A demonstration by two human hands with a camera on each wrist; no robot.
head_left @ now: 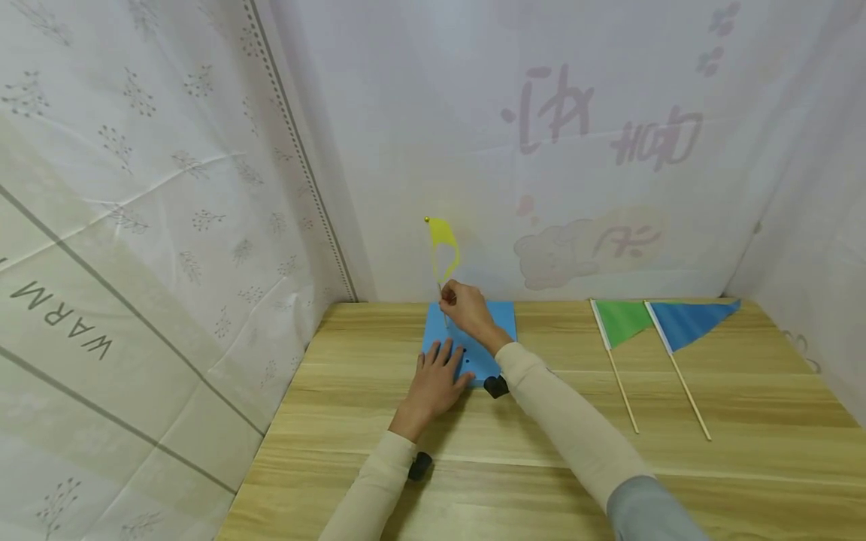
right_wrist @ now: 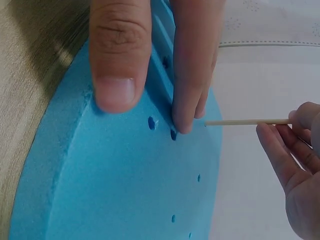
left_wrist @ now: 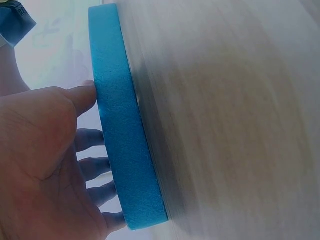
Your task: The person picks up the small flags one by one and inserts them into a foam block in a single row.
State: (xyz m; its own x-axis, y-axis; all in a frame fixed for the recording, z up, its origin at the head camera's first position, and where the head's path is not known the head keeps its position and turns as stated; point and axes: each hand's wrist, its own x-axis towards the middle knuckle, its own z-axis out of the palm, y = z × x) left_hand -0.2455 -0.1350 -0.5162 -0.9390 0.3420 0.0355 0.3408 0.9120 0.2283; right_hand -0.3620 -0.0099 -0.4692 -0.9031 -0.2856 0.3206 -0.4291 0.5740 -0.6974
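Yellow flag (head_left: 443, 244) stands upright, stick vertical.

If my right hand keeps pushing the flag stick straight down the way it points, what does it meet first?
Most likely the blue foam board: the right hand pinches the yellow flag's stick, whose tip sits at the board's surface, apparently at a hole. The left hand lies flat on the board.

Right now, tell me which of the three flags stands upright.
The yellow flag: the right hand holds its stick upright on the blue foam; the green and blue ones lie flat.
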